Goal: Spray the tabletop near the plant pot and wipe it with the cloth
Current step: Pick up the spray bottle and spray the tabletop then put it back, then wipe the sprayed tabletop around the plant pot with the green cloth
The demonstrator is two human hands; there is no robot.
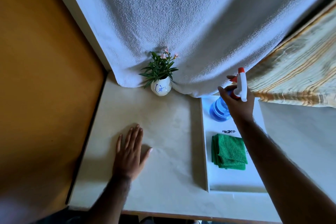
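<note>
Gripping spray bottle (219, 110) – right hand (238, 102), cloth (229, 151) just below

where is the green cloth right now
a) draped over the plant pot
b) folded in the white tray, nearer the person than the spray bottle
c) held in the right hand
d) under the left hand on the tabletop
b: the green cloth lies folded in the white tray, on the near side of the spray bottle, which the right hand grips; the left hand rests flat on the bare tabletop.
</note>
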